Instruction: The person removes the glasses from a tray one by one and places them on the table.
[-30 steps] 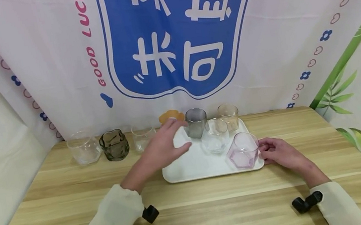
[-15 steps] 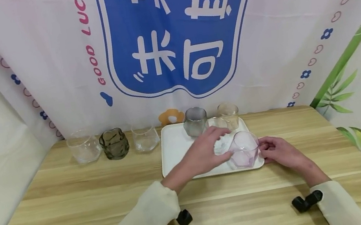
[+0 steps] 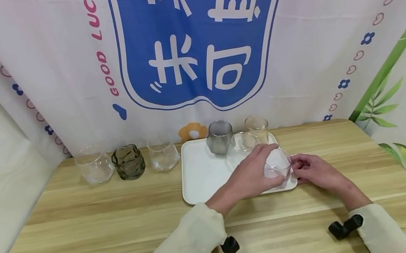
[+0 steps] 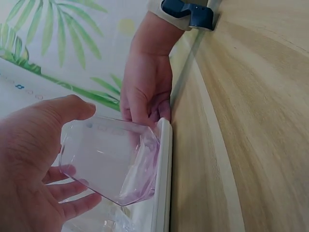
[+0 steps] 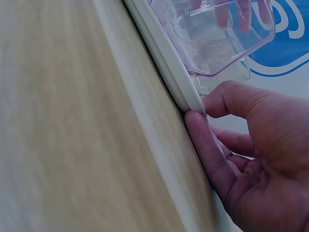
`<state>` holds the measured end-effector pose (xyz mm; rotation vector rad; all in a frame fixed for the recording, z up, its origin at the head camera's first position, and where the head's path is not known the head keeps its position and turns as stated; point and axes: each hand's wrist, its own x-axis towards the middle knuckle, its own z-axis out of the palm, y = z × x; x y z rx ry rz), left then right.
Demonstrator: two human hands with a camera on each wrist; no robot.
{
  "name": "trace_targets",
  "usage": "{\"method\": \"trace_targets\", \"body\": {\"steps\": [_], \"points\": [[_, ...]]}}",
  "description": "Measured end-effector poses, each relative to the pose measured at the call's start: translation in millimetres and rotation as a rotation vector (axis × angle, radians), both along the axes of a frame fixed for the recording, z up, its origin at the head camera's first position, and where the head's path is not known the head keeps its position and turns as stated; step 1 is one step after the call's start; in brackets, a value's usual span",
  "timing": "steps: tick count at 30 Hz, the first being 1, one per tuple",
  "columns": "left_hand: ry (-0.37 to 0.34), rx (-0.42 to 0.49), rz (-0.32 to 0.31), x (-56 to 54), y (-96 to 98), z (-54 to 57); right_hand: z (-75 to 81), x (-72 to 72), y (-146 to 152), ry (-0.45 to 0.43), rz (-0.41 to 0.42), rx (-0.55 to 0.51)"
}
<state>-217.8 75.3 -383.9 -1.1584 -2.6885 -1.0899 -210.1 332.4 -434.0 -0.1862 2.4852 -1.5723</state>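
Pink glass (image 3: 280, 165) stands on the tray (image 3: 201, 180), in its near right corner, between the two hands.

Well left of the tray, on the wooden table (image 3: 123, 229), a round clear glass (image 3: 95, 173) comes first, then a dark glass (image 3: 129, 163) with a wavy rim, then an angular clear glass (image 3: 164, 156) just beside the tray's left edge. Behind the tray hangs a pale curtain (image 3: 73, 76) with a blue panel (image 3: 196, 60); its orange flower (image 3: 192, 131) shows just past the tray's far edge.

Toward the middle of the tray's far side is a grey glass (image 3: 220, 139). The left hand (image 3: 253, 174) reaches over the tray from its near side, spread wide about the pink glass, thumb on one side and fingers on the other; whether it bears any of the weight I cannot tell. Past that hand, on the tray, a small clear glass (image 3: 241, 149) is partly hidden, and an amber glass (image 3: 257, 126) stands at the far right corner.

At the tray's right edge, near the front corner, the right hand (image 3: 315, 170) pinches the rim between thumb and finger, its other fingers bent.
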Motion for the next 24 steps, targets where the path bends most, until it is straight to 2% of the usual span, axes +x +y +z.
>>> {"method": "trace_targets", "body": {"steps": [12, 19, 24], "points": [[0.0, -0.134, 0.041, -4.8, 11.2, -4.8, 2.3, 0.7, -1.1, -0.015, -0.009, 0.017], [0.011, -0.148, 0.048, -4.7, 11.3, -5.3, 2.9, 0.5, -1.0, -0.027, -0.007, 0.005], [0.005, -0.126, 0.055, -3.9, 11.1, -6.4, 2.6, 2.0, -1.0, -0.025, -0.007, 0.0]]}}
